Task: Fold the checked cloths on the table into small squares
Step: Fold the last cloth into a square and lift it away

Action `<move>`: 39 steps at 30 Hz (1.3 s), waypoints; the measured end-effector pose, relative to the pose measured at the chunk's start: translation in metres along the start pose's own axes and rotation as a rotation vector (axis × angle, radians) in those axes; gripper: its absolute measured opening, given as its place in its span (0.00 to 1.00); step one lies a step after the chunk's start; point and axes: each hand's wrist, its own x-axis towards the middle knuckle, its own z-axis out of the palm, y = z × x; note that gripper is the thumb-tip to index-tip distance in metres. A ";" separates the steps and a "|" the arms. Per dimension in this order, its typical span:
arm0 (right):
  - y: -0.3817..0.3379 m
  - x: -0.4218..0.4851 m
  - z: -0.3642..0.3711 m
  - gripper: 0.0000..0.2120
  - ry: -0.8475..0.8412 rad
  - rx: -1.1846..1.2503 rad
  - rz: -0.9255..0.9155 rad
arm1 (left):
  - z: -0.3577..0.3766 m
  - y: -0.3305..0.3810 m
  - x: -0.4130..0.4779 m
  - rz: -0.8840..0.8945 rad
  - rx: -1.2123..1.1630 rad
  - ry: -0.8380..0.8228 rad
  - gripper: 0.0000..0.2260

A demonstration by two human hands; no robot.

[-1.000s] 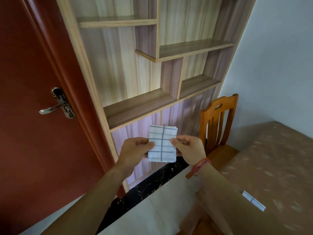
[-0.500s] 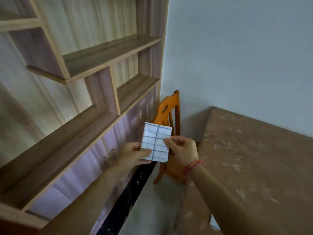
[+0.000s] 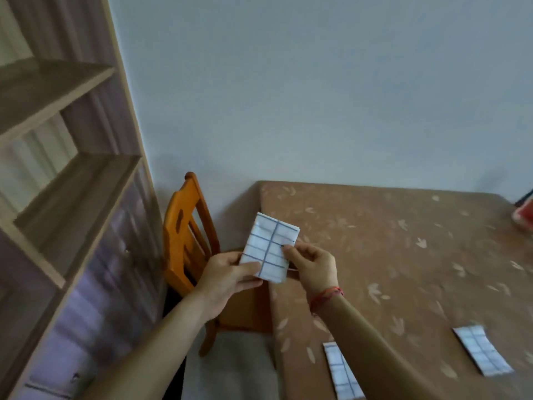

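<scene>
three checked cloths show, all white with blue lines. one folded cloth [image 3: 269, 249] is held up in the air by the left edge of the desk [image 3: 403, 255], a small rectangle standing upright, clear of the desk top. the left hand [image 3: 227, 280] grips its lower left part, thumb laid across the front and the other fingers curled behind it. the right hand [image 3: 314, 267] pinches its right edge, the fingers [image 3: 290, 252] bent round that edge; a red string [image 3: 326, 295] circles that wrist. a second cloth [image 3: 341, 370] lies flat on the desk close to its near left edge, folded into a narrow strip. a third cloth [image 3: 481, 353] lies flat on the desk to the right, well apart from the second, also folded long. an orange wooden chair [image 3: 184, 243] stands just beside the left edge of the desk. a wooden shelf unit [image 3: 72, 183] stands beyond the chair, left of the desk. something red [image 3: 523, 217] sits at the far right edge of the desk, too cut off to name.
</scene>
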 end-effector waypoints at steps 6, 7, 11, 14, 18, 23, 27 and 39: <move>0.008 0.019 -0.021 0.05 0.137 0.090 0.049 | 0.019 -0.006 0.047 -0.115 -0.141 -0.085 0.11; 0.010 0.022 -0.026 0.05 0.151 0.097 0.058 | 0.023 -0.007 0.053 -0.120 -0.124 -0.086 0.10; 0.011 0.030 -0.043 0.07 0.161 0.145 0.086 | 0.041 -0.007 0.071 -0.098 -0.042 -0.054 0.08; 0.010 0.041 -0.057 0.09 0.151 0.163 0.102 | 0.052 -0.005 0.079 -0.072 0.020 -0.029 0.07; 0.003 0.057 -0.076 0.13 0.103 0.170 0.097 | 0.066 -0.001 0.092 -0.055 0.099 -0.021 0.07; -0.002 0.078 -0.094 0.07 0.048 0.055 0.126 | 0.081 0.002 0.109 -0.048 0.214 -0.039 0.05; -0.004 0.103 -0.100 0.04 0.024 -0.086 0.122 | 0.083 0.007 0.127 -0.048 0.295 -0.079 0.06; 0.034 0.202 -0.110 0.07 0.118 -0.441 0.077 | 0.083 -0.026 0.251 -0.153 0.261 -0.099 0.06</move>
